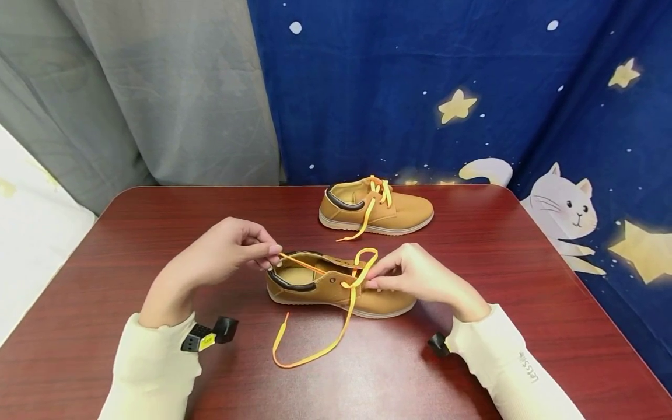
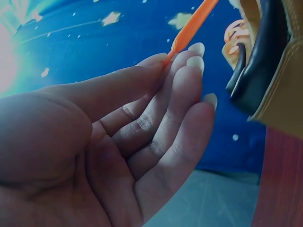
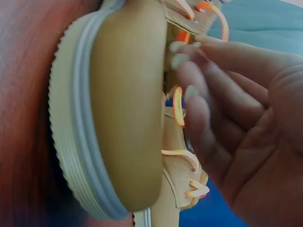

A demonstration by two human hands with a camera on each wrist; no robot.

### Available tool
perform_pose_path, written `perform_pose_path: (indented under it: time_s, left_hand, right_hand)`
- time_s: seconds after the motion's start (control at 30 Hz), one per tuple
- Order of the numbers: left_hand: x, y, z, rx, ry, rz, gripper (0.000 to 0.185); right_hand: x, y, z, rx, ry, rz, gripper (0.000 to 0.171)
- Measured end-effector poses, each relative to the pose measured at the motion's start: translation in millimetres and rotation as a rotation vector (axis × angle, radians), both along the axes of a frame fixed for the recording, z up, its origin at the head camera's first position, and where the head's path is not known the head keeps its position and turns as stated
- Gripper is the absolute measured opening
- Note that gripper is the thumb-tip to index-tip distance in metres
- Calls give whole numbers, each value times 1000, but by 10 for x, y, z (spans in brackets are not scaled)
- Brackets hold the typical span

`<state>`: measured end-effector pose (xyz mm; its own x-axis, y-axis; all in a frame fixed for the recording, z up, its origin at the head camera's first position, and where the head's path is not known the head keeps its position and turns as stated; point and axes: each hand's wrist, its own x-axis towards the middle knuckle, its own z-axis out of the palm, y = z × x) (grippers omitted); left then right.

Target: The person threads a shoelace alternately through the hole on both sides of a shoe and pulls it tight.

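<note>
A tan lace-up shoe [image 1: 388, 300] with a dark collar lies on the table, toe to the right. Thumb and fingertips of my left hand [image 1: 226, 251] pinch the tip of its yellow-orange shoelace [image 2: 189, 30], drawn taut from the eyelets over the shoe's opening. My right hand [image 1: 415, 274] has its thumb and index finger closed at the front of the lacing, holding the shoe by the flap or tongue; the exact contact is partly hidden. Beside those fingers a lace loop [image 1: 375, 252] stands up, and the other lace end curves onto the table in front.
Behind it, a matching tan shoe [image 1: 412, 213] stands with its lace partly threaded and one end hanging down. The dark red table [image 1: 157, 233] has grey and blue star-patterned curtains [image 1: 357, 87] along its far edge.
</note>
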<state>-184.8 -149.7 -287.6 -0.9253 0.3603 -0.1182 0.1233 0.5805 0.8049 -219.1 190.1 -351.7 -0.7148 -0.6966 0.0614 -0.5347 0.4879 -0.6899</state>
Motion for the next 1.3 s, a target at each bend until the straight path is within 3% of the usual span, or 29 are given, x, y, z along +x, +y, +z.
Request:
perform_pose_path:
  time_s: [0.17, 0.53, 0.8, 1.3]
  left_hand:
    - [27, -126, 49, 4, 6, 26, 17]
    - [52, -398, 80, -16, -15, 72, 24]
    - [42, -631, 30, 2, -26, 93, 26]
    - [28, -1011, -85, 34, -28, 214, 28]
  right_hand:
    - [-29, 12, -34, 35, -20, 20, 6]
    - [-4, -69, -103, -44, -103, 30, 9]
    - [25, -110, -104, -63, -124, -15, 4]
    - [12, -109, -128, -75, -100, -22, 6]
